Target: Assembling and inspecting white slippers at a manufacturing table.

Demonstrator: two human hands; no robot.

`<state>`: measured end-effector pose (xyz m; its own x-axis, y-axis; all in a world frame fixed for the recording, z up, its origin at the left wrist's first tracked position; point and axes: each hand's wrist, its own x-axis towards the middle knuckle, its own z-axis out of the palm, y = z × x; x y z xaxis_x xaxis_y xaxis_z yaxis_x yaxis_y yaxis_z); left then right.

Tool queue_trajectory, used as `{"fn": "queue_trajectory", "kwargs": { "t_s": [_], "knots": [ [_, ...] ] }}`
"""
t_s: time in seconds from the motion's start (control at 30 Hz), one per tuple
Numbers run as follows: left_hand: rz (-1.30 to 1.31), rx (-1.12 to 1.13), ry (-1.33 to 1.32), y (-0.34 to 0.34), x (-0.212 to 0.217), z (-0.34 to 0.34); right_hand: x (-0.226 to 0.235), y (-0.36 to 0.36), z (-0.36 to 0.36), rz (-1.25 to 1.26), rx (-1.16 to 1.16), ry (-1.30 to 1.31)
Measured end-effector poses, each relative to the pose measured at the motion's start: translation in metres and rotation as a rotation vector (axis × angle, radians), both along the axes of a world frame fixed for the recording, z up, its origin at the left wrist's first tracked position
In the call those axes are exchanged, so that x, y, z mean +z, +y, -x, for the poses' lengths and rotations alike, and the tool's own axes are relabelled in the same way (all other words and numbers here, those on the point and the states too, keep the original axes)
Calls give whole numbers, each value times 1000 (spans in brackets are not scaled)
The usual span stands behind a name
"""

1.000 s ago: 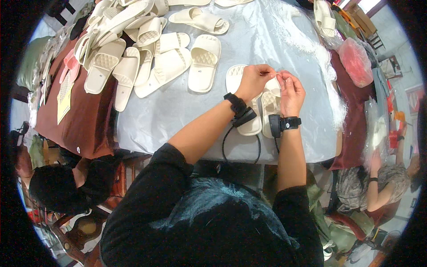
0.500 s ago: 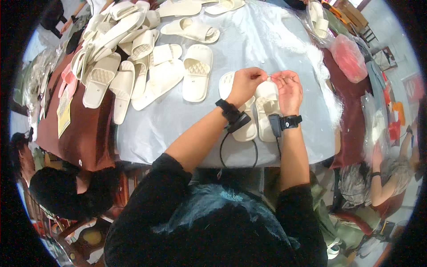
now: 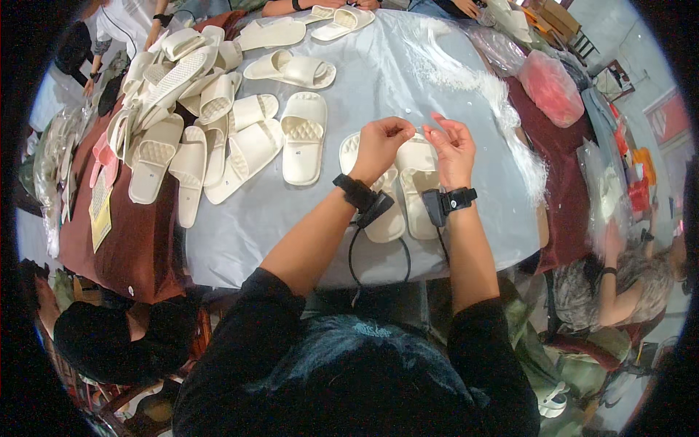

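Observation:
My left hand is closed in a pinch above a pair of cream slippers. Close beside its fingertips, my right hand also has thumb and fingers drawn together at the tips, one finger lifted. Whatever lies in the two pinches is too small to make out. Below my hands, the left slipper and the right slipper rest side by side on the table, partly hidden by my hands and wrist devices. Another cream slipper with a quilted strap lies to the left of my left hand.
A heap of cream slippers covers the table's left side. Thin white strands lie bunched along the right, by a pink bagged bundle. Other people sit or stand around the table; cables hang from my wrist devices.
The view has shifted, so the table and slippers appear further left. My right fingers have spread a little, one of them lifting. Both hands stay close together above the slipper pair.

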<state>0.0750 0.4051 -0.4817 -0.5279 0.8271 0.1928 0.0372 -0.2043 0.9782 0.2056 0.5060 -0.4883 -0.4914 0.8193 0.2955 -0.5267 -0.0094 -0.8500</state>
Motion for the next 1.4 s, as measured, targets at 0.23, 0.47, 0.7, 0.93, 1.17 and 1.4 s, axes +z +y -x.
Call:
{"fn": "queue_trajectory", "kwargs": {
  "t_s": [0.23, 0.47, 0.7, 0.93, 1.17, 1.4],
  "knots": [
    [10, 71, 126, 0, 5, -1, 5, 8, 3, 214, 73, -136],
    [-77, 74, 520, -1, 9, 2, 20, 5, 12, 224, 162, -292],
    [-105, 125, 859, 0, -2, 7, 29, -1, 16, 80, 172, -438],
    [-98, 116, 893, -2, -1, 5, 26, -8, 15, 85, 179, -436],
    [20, 231, 949, 4, -11, 0, 33, -20, 24, -194, 22, -646],
    [216, 213, 713, 7, -7, -2, 21, -26, 31, -505, -68, -785]
  ]
}}
